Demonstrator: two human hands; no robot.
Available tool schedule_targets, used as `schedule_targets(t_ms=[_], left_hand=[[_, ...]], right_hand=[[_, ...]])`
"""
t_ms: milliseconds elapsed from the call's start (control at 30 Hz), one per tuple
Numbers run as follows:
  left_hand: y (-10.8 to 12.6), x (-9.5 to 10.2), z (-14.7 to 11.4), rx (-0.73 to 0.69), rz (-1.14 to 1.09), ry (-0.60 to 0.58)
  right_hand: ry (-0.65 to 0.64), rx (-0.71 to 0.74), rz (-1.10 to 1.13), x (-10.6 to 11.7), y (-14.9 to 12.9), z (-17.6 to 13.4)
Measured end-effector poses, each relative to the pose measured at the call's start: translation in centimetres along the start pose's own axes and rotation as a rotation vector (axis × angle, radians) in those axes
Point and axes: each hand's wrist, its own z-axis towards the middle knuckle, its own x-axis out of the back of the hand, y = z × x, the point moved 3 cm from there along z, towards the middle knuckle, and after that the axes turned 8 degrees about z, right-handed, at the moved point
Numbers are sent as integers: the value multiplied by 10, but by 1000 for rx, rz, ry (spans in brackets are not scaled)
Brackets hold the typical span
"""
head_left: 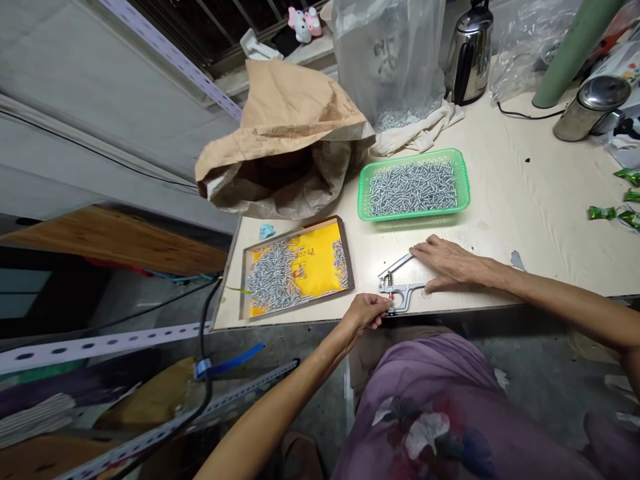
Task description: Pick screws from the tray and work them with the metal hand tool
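Press tool (399, 288) sits at the near edge of the tabletop (525, 220), almost on the lip. Right hand (447, 262) lies flat over its long handle, fingers spread and pressing down, not wrapped around it. Left hand (367, 311) is at the tool's head, fingers pinched narrow on something tiny at the red-tipped part; too small to tell if it's a screw.

Risks as I judge them:
- left fingertips are right at the closing point, so if the right hand levers down early they could get nipped
- the tool is so close to the near edge that a hard push could tip or slide it off toward the lap
- the small part is only pinched; if it slips it drops to the floor below, hard to find
- the flat palm has no real hold, so the handle could skid sideways

Tray (297, 269) with yellow liner and a heap of screws is at the near left corner, well apart from the left hand. Green basket (413, 184) full of screws is behind the tool, near mid tabletop. A careless elbow could knock the tray off the left edge. Paper sack (285, 143) and plastic bag (387, 60) stand toward the far edge
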Motion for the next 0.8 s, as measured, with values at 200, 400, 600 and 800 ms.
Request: schedule_targets(t_ms=[200,400,600,800], left_hand=[[0,-1,2,-8,9,8],[5,2,-8,-109,312,143],[38,-14,-22,-803,889,544],[59,-33,7,-1051,1106,383]], right_hand=[[-11,-80,-77,-1,-7,-4],[-51,-138,-111,-3,-17,-10],[-99,-143,-80,1,-34,-15],[-78,-252,-116,3,-39,-22]])
